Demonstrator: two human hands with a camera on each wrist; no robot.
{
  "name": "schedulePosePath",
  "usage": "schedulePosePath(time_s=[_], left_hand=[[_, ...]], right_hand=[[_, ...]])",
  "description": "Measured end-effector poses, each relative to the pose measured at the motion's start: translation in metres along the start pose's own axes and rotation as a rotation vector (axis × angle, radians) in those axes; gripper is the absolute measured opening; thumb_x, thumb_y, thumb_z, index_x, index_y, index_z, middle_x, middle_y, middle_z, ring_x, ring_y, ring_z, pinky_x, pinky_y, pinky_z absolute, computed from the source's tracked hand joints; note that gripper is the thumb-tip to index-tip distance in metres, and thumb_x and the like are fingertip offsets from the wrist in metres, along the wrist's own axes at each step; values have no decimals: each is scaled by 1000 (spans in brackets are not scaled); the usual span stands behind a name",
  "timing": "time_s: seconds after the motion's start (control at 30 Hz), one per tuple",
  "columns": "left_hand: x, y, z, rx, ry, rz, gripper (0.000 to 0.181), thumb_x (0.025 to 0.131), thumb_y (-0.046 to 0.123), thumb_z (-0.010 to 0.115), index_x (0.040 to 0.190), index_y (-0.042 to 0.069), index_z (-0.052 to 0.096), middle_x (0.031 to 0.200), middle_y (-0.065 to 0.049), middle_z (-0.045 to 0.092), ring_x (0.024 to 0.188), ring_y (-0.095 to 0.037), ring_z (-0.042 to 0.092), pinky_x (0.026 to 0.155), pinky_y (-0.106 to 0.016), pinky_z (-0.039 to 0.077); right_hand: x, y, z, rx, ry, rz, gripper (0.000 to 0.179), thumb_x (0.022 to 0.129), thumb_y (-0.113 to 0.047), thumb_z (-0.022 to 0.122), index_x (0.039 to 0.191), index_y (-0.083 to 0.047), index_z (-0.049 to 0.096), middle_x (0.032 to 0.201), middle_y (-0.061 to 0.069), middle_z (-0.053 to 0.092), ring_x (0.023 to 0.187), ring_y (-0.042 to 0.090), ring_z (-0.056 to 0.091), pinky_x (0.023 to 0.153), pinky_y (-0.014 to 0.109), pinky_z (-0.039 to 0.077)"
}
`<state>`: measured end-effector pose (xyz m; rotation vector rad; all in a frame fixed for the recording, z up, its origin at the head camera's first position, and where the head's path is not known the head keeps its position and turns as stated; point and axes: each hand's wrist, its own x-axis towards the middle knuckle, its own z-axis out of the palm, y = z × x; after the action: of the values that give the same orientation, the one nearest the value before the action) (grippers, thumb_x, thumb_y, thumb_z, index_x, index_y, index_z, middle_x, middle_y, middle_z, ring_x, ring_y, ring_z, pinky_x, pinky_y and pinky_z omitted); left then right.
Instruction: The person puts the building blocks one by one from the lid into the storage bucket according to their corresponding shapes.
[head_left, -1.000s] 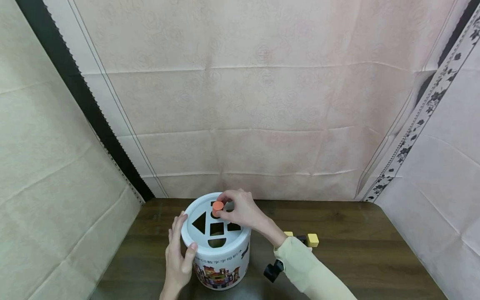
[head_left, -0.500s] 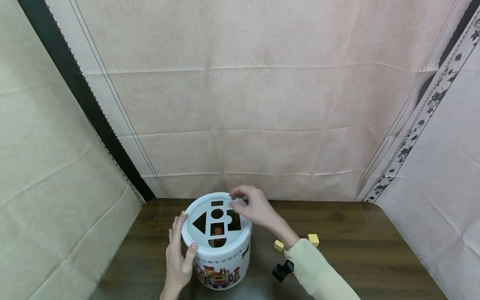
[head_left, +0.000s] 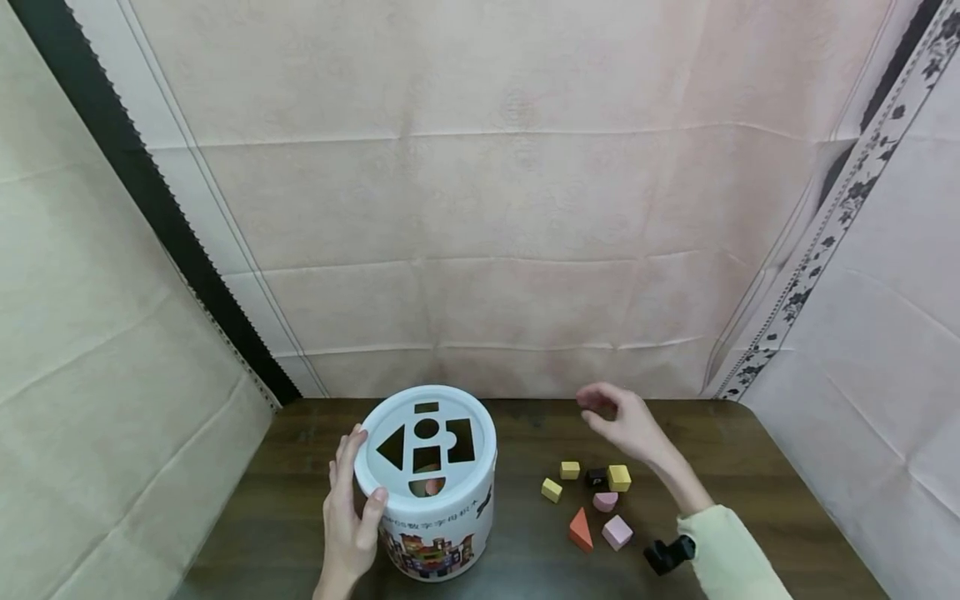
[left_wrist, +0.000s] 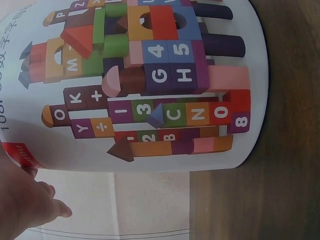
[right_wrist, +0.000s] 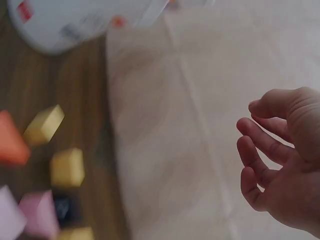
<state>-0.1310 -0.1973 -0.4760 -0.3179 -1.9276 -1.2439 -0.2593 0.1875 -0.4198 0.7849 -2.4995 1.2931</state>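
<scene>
Inside the shape-sorter bucket [head_left: 438,542] I glimpse an orange block [head_left: 432,487]; left hand [head_left: 349,525] touches the bucket, fingers spread; right hand [head_left: 621,422], fingers half-curled, hovers near coloured blocks [head_left: 605,501].

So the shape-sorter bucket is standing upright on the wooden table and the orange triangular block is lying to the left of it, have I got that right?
Not quite: the orange triangular block lies to the right of the bucket, as the head view shows. The shape-sorter bucket does stand upright on the wooden table.
</scene>
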Motion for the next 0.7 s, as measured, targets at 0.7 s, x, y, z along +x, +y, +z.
schedulePosePath(time_s=[0.7], left_hand=[[0, 0, -1, 2, -6, -16, 67, 86, 18, 61, 150, 7, 44, 153, -17, 42, 145, -39, 26, 106, -77, 4]], right_hand=[[-70, 88, -8, 3, -36, 156, 31, 82, 9, 73, 111, 0, 67, 99, 8, 69, 86, 27, 65, 73, 33, 54]])
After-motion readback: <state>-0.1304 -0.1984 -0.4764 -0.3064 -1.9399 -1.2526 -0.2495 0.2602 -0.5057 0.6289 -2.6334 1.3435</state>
